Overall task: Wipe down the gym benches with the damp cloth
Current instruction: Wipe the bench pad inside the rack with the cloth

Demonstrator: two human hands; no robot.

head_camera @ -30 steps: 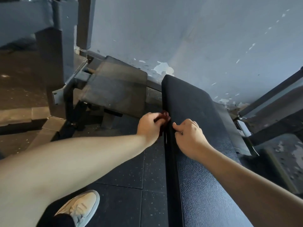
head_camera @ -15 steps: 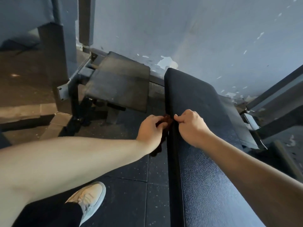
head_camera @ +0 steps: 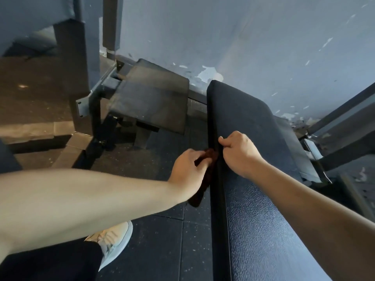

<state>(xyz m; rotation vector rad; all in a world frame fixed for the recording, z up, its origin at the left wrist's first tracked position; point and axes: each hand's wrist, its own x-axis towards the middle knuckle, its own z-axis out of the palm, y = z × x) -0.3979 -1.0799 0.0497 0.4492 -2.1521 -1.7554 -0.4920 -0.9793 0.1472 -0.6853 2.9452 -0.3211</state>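
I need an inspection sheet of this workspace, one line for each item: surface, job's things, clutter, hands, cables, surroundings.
Surface: black textured bench pad.
Job's things: dark reddish cloth hangs against the pad's left side.
Clutter: nothing seen.
Hands: left hand grips the cloth; right hand rests curled on the pad's left edge, grip unclear.
Cables: nothing seen.
Surroundings: second pad to the left, wall with peeling paint, rubber floor tiles, a shoe.

bench (head_camera: pixel 263 230) | black pad | right hand (head_camera: pixel 241 153) on edge | cloth (head_camera: pixel 203 189) against side
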